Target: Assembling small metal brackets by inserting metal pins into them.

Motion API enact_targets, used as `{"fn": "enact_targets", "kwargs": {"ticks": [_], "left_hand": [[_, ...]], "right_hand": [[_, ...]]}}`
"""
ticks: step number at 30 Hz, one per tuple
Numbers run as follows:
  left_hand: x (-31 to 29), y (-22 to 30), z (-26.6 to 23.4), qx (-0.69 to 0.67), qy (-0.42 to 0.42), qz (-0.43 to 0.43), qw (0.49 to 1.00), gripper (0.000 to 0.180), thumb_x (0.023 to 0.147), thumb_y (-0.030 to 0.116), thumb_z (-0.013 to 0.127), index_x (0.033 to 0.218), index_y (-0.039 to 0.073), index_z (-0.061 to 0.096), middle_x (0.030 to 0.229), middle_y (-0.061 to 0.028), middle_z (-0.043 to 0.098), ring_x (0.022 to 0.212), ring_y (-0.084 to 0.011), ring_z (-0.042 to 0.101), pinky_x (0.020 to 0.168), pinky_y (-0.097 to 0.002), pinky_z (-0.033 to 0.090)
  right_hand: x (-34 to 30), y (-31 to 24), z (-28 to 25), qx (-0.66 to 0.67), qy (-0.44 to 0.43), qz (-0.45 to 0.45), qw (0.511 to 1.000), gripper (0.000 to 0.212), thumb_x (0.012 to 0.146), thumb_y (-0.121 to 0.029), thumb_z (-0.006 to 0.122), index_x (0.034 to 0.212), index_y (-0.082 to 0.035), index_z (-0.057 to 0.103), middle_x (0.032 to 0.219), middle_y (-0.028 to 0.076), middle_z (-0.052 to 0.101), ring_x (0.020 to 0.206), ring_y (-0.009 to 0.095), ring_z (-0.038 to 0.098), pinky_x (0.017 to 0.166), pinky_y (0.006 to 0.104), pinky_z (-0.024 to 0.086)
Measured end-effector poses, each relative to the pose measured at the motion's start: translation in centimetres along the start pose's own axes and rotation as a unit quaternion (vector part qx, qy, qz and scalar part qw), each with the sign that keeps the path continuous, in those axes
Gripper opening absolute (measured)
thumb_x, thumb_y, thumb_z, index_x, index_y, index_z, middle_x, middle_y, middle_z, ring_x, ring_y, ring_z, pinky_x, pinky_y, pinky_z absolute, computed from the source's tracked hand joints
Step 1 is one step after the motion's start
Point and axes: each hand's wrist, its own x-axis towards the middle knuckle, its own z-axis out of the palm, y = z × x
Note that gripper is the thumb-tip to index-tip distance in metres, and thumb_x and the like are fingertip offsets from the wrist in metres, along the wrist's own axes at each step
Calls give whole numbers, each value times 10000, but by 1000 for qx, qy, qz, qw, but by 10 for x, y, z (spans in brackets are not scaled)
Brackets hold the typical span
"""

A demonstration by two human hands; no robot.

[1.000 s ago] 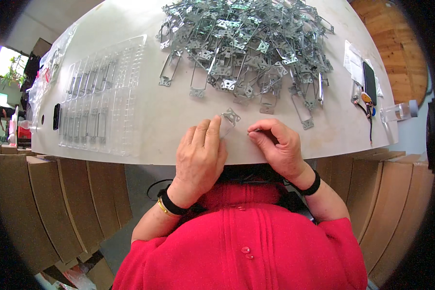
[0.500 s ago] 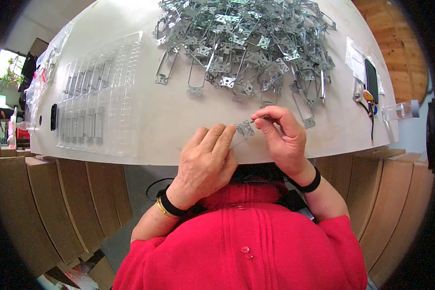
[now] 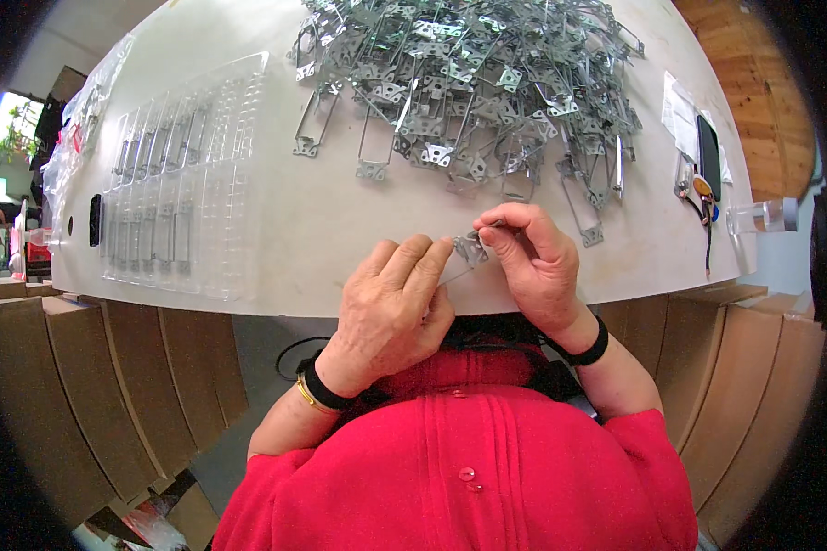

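Close to the table's front edge, my left hand (image 3: pixel 393 298) is closed around a thin metal bracket (image 3: pixel 470 250). Its holed end plate and a slim rod stick out past my fingers; the rest is hidden under the hand. My right hand (image 3: pixel 538 266) is at that plate's right side, thumb and forefinger pinched on a small dark metal piece that is mostly covered. Beyond both hands lies a big tangled heap of similar metal brackets (image 3: pixel 469 83). A clear plastic tray (image 3: pixel 225 174) to the left holds several brackets in two rows.
On the right are a dark phone (image 3: pixel 708 156), papers (image 3: pixel 680 115), a small tool with a yellow part (image 3: pixel 701 185) and a clear jar (image 3: pixel 763 216) on its side. A black object (image 3: pixel 96 220) lies left of the tray. Cardboard boxes (image 3: pixel 138 386) stand below the table.
My right fingertips have moved slightly left and closer against the bracket's end plate. My left hand keeps its hold, almost unmoved.
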Motion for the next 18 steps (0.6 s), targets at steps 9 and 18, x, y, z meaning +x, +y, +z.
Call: {"fn": "enact_targets", "kwargs": {"ticks": [9, 18], "left_hand": [[0, -1, 0, -5, 8, 6, 1000, 551, 750, 4, 715, 1298, -7, 666, 1138, -199, 684, 882, -356, 655, 787, -437, 571], [0, -2, 1, -5, 5, 10, 1000, 549, 758, 14, 726, 1303, -2, 663, 1144, -194, 681, 899, -355, 657, 791, -436, 571]], "right_hand": [[0, -1, -1, -20, -21, 0, 1000, 147, 1035, 1, 692, 1180, -14, 680, 1080, 67, 746, 976, 117, 707, 868, 266, 568], [0, 2, 2, -15, 7, -4, 1000, 174, 960, -10, 768, 1121, -56, 718, 979, 105, 743, 865, 211, 727, 771, 315, 577]]}}
